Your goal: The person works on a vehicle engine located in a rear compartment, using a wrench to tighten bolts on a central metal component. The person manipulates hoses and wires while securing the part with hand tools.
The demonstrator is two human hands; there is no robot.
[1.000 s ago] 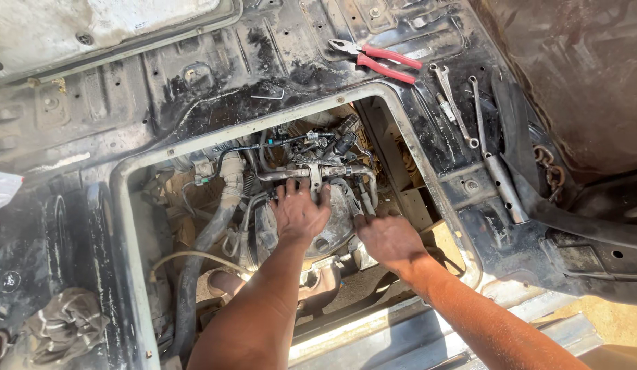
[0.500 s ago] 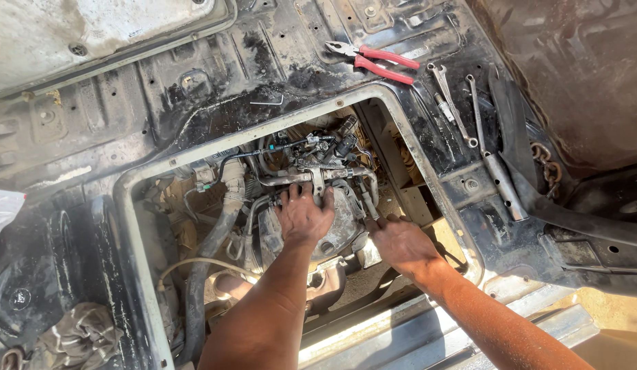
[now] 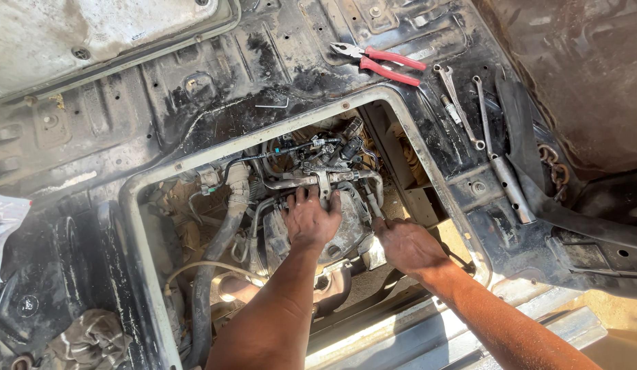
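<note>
Setting is seen to be a vehicle floor pan (image 3: 92, 123) of black, grimy, ribbed sheet metal, lit by hard sunlight. A large rectangular access opening (image 3: 428, 171) with a pale rim is cut into it. A pale dusty panel (image 3: 92, 27) is noted at upper left. Red-handled pliers (image 3: 380, 60) and spanners (image 3: 462, 103) are laid on the pan at upper right. A dirty rag (image 3: 92, 339) is seen lower left; sandy ground (image 3: 606, 308) lower right.

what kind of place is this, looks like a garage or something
Probably a vehicle repair spot: an opening in a grimy metal floor panel exposes an engine, where both hands work. Red-handled pliers and wrenches lie on the panel nearby.
</note>
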